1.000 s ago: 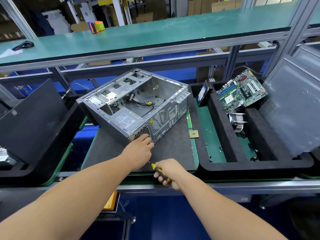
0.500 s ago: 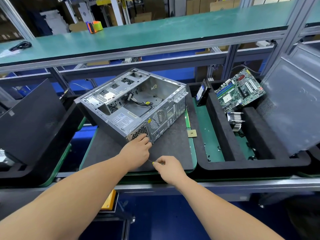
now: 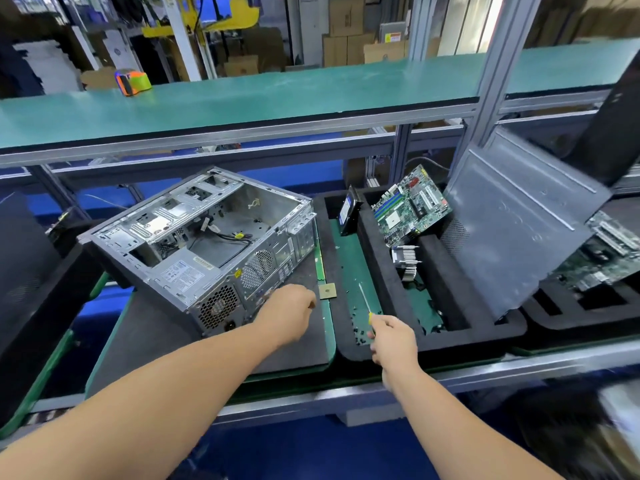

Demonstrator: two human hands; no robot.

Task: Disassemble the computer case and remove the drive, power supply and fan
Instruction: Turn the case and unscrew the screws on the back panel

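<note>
My right hand point(image 3: 393, 337) grips the screwdriver point(image 3: 365, 301) over the foam tray point(image 3: 384, 271). My left hand point(image 3: 289, 311) is curled beside the computer case point(image 3: 207, 244) on the mat; whether it holds a screw, I cannot tell. I should drop the screw in the tray, then return to the power supply point(image 3: 194, 275) screws, keeping the tip straight.

I count one open computer case point(image 3: 207, 247), one screwdriver point(image 3: 365, 301), one drive point(image 3: 348, 211) standing on edge, two motherboards point(image 3: 410, 206) point(image 3: 602, 254), one heatsink point(image 3: 407, 261), one loose side panel point(image 3: 519, 230), one small square chip point(image 3: 327, 291), and my two hands point(image 3: 287, 313) point(image 3: 393, 337).
</note>
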